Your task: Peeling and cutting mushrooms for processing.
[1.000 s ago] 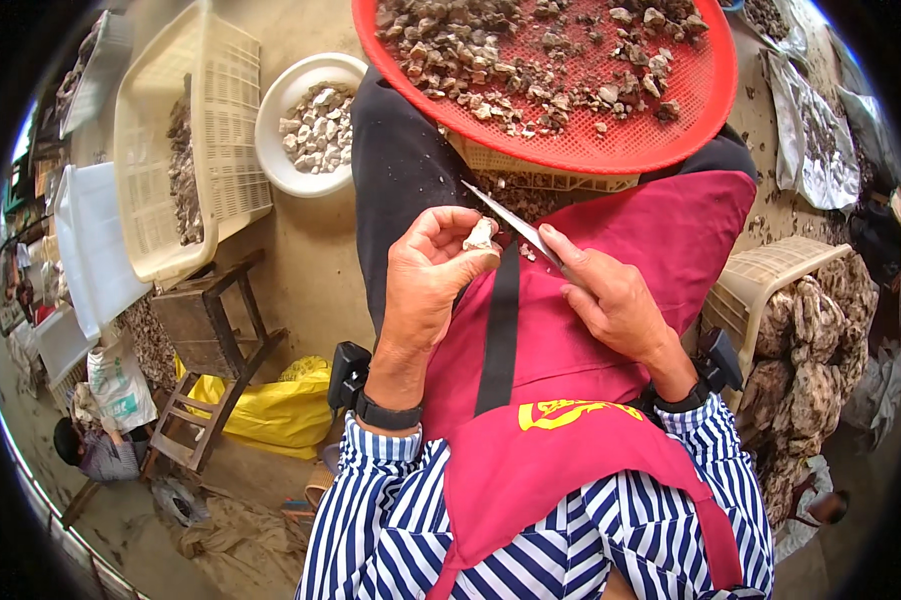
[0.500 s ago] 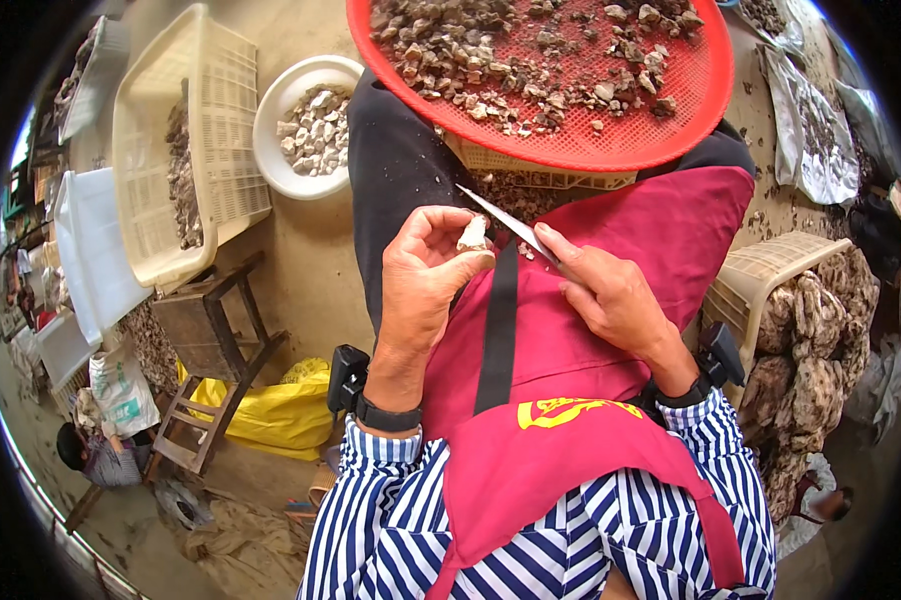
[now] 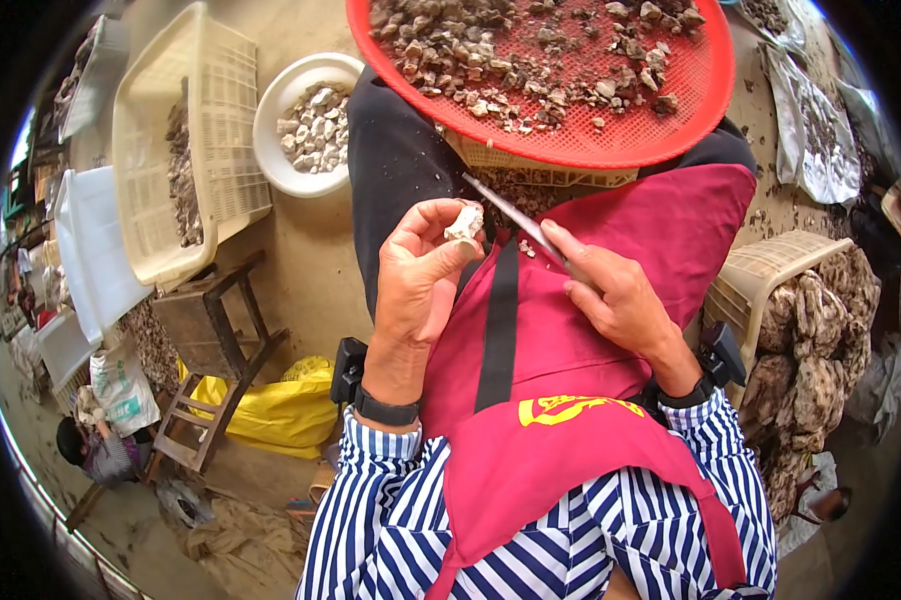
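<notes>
My left hand (image 3: 416, 275) pinches a small whitish lump (image 3: 464, 222) with brownish patches between thumb and fingers, above my lap. In my right hand (image 3: 618, 300) is a knife (image 3: 510, 212), its blade slanting up and left, its tip just above and right of the lump. A narrow gap seems to separate blade and lump. The index finger lies along the knife, and the palm hides its handle. Beyond both hands, a round red mesh tray (image 3: 722, 75) carries many brown-grey lumps (image 3: 460, 55) and crumbs.
A white basin (image 3: 267, 150) of pale trimmed lumps stands at far left, beside a tall cream crate (image 3: 232, 140). Nearer are a wooden chair (image 3: 192, 330) and yellow bag (image 3: 282, 415). At right, a crate (image 3: 760, 262) adjoins large brown clumps (image 3: 810, 340). Another person (image 3: 110, 455) is at lower left.
My left hand has turned and drawn slightly left, showing more of the lump's white face. The knife has rolled a little, its blade now looking narrower. The tray stays put.
</notes>
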`<control>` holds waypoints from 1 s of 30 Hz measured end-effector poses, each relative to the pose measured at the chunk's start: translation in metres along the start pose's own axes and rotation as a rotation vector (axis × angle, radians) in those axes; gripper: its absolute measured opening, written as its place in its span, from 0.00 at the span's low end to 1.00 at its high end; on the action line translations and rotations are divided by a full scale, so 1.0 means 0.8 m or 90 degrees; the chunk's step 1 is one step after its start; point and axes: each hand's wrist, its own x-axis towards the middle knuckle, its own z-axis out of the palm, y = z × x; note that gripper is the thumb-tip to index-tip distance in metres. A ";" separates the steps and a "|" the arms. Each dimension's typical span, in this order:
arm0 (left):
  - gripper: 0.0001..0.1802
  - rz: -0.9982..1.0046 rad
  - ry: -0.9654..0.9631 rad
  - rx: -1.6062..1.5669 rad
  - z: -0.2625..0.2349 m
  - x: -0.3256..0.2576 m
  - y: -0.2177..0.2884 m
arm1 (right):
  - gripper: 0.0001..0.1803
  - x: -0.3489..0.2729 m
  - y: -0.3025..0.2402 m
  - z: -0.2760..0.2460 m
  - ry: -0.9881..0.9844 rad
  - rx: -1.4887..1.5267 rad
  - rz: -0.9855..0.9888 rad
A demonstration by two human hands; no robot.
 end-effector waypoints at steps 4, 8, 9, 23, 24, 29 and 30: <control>0.16 -0.011 0.003 -0.104 0.000 0.003 -0.003 | 0.34 -0.001 -0.007 -0.003 -0.088 -0.014 0.001; 0.14 -0.058 0.009 -0.134 -0.004 0.004 -0.001 | 0.34 -0.002 0.004 0.004 0.004 -0.032 -0.009; 0.13 -0.060 0.023 -0.131 -0.006 0.004 -0.002 | 0.34 -0.002 0.003 0.004 0.004 -0.032 -0.009; 0.13 -0.085 0.019 -0.124 -0.012 0.004 -0.011 | 0.32 0.000 -0.003 0.009 -0.028 -0.132 -0.037; 0.13 -0.078 0.029 -0.127 -0.010 0.004 -0.013 | 0.32 0.001 -0.003 0.008 -0.028 -0.132 -0.037; 0.12 -0.075 0.016 -0.074 -0.006 0.004 -0.011 | 0.33 0.007 0.009 0.012 -0.028 -0.087 0.029; 0.12 -0.077 0.028 -0.088 -0.003 0.004 -0.010 | 0.33 0.007 0.009 0.012 -0.029 -0.086 0.027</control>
